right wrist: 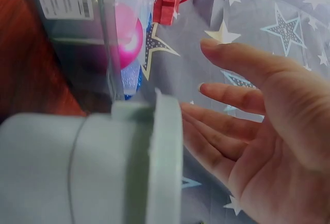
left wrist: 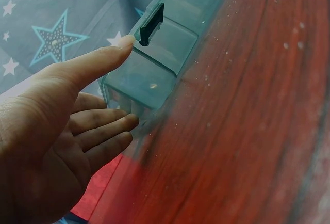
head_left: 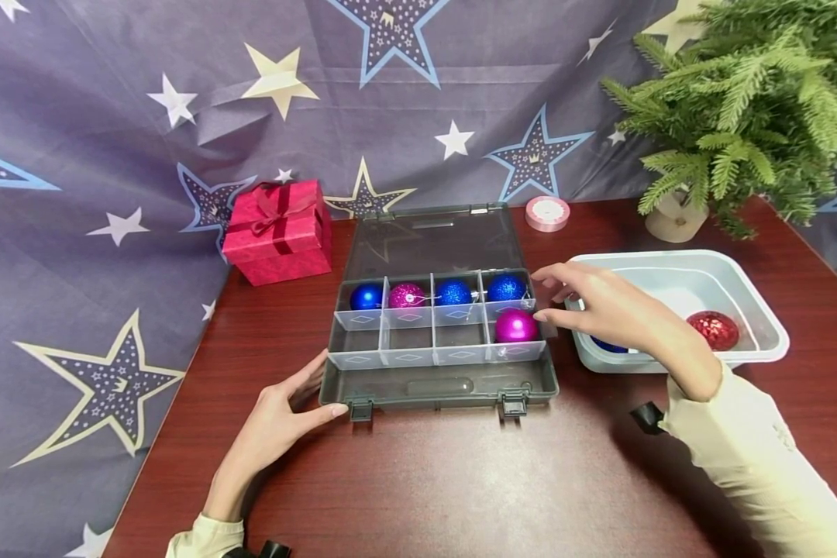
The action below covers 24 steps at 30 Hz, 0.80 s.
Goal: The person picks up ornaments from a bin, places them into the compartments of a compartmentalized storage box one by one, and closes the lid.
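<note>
A grey see-through divided box (head_left: 441,384) lies with its lid raised at the back. Its rear row holds a shiny blue ball (head_left: 366,296), a glittery pink ball (head_left: 406,295) and two glittery blue balls (head_left: 454,293). In the front row's right compartment sits a shiny magenta ball (head_left: 516,326). My left hand (head_left: 277,425) rests at the box's front left corner, thumb by the latch and fingers along the side. At the box's right side hovers my right hand (head_left: 610,306), fingers spread and holding nothing, thumb tip near the magenta ball.
A pale plastic tub (head_left: 763,325) stands on the right with a red glittery ball (head_left: 713,331) and a partly hidden blue one. Behind are a red gift box (head_left: 279,232), a pink ribbon roll (head_left: 547,214) and a small artificial fir tree (head_left: 753,108).
</note>
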Available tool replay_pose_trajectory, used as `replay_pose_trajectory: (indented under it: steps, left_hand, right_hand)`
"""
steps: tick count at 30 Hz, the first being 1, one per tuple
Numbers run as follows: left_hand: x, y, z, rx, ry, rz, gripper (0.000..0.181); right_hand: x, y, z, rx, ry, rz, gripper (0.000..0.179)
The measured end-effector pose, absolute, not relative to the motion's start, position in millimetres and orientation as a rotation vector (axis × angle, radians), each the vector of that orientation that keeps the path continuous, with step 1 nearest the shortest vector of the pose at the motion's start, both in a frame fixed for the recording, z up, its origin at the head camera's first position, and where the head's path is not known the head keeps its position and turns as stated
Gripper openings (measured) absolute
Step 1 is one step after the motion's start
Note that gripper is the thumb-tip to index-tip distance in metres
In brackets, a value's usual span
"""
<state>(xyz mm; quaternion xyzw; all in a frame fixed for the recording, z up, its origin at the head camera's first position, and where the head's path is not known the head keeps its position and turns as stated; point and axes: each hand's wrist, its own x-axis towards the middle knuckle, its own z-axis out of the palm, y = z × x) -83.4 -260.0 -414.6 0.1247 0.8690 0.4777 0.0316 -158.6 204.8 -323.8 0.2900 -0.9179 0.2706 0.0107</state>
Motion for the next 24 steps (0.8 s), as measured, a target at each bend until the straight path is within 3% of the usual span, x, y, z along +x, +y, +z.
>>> replay_pose_trajectory:
  steps: [24]
  left_hand:
    - [-84.0,-259.8,-416.1,0.385,2.677,1.476,0.083]
  right_hand:
    - [-136.3,270.1,-334.9,0.711,-2.827,0.768,0.046]
